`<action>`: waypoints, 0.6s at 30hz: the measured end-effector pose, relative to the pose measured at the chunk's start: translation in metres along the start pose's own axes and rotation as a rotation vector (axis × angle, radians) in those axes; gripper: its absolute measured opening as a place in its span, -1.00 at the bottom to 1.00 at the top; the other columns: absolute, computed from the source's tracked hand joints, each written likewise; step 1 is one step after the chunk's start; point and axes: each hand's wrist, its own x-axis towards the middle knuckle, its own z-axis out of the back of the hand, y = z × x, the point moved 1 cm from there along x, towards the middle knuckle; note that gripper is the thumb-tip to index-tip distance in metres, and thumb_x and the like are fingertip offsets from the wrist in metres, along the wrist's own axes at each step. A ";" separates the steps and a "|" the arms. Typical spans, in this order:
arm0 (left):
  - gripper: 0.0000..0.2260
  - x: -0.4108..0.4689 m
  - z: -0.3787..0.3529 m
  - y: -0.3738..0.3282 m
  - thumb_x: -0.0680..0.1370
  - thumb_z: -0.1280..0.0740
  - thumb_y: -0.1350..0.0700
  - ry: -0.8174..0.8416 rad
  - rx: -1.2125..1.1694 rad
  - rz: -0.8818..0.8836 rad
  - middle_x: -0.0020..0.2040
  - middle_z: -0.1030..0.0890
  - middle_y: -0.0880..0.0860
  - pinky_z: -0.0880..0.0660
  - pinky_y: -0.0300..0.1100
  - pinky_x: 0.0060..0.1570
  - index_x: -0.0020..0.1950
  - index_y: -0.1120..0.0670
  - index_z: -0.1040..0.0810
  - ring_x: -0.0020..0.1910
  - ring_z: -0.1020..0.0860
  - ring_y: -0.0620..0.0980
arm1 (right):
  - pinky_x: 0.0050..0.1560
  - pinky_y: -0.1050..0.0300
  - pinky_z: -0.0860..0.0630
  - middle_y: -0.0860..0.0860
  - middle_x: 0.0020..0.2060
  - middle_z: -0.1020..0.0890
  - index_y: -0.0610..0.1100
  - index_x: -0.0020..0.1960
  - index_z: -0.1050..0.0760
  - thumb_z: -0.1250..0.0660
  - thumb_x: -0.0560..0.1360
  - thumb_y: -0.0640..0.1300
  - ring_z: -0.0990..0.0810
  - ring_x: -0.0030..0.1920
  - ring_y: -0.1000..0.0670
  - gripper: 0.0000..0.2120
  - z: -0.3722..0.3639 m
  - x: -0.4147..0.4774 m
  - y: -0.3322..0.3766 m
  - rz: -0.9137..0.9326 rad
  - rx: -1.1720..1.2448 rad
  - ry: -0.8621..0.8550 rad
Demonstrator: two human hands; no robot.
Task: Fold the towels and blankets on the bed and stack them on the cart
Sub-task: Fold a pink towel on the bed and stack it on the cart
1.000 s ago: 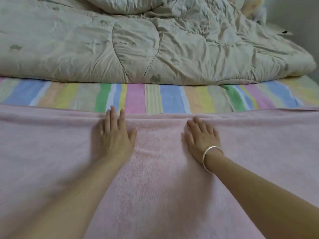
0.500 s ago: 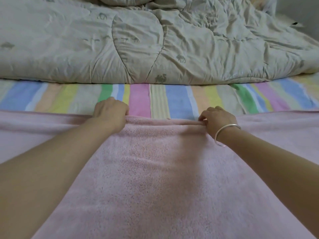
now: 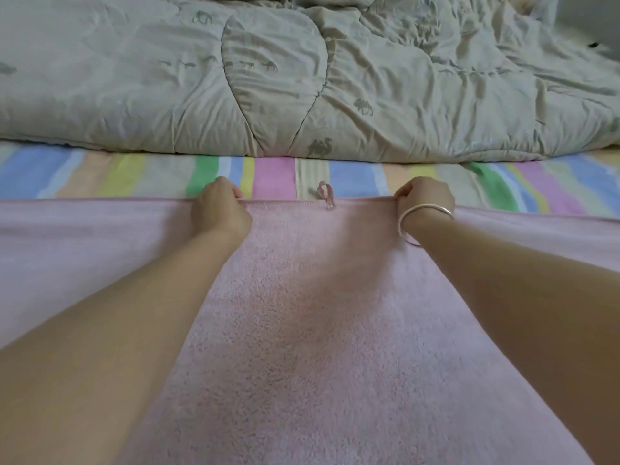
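Pink towel (image 3: 318, 330) lies spread flat across the near part of the bed, covering the striped sheet (image 3: 275, 177) up to a straight far hem (image 3: 285, 203). Beyond it a band of the sheet shows, and then the crumpled beige quilt (image 3: 302, 78). A second ago both palms lay flat on the towel with fingers spread. Half a second ago the fingers had curled at the far edge. Now the left hand (image 3: 219, 209) and the right hand (image 3: 424, 199) each pinch that hem between thumb and bent fingers, knuckles up. They are set wider apart than before, with the edge drawn taut and level between them. A small pink hanging loop (image 3: 326, 194) (hidden in the earlier pictures) now sticks up from the hem midway between the hands, lying over the sheet. A silver bracelet (image 3: 422, 213) circles the right wrist. Both forearms reach out over the towel from the near corners of the view.
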 end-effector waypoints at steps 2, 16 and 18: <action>-0.65 -0.007 -0.013 0.014 0.50 -0.26 0.29 0.062 -0.255 0.018 0.22 -0.49 0.11 -0.42 -0.19 -0.10 0.28 0.12 -0.44 0.12 -0.49 0.07 | 0.07 0.09 -0.40 -0.13 0.16 -0.55 -0.12 0.16 -0.55 -0.20 0.49 -0.28 -0.53 0.14 -0.18 -0.71 -0.015 -0.016 -0.009 0.048 0.080 -0.006; -0.43 -0.053 0.013 0.051 0.61 -0.05 0.19 0.210 -0.371 -0.250 0.58 -0.14 0.03 -0.13 -0.11 0.50 0.60 0.00 0.05 0.53 -0.17 -0.05 | 0.50 -0.18 0.01 -0.07 0.55 -0.05 -0.06 0.55 -0.09 -0.12 0.53 -0.06 -0.02 0.54 -0.16 -0.40 -0.042 -0.170 0.077 0.653 0.034 0.212; -0.45 -0.070 0.046 0.088 0.57 0.09 0.04 0.179 -0.074 -0.380 0.57 -0.19 0.02 -0.06 -0.18 0.47 0.58 0.04 -0.12 0.53 -0.18 -0.04 | 0.51 -0.12 0.19 -0.02 0.57 0.08 -0.02 0.58 0.06 -0.07 0.60 0.04 0.13 0.55 -0.09 -0.39 -0.058 -0.203 0.114 0.684 -0.052 0.303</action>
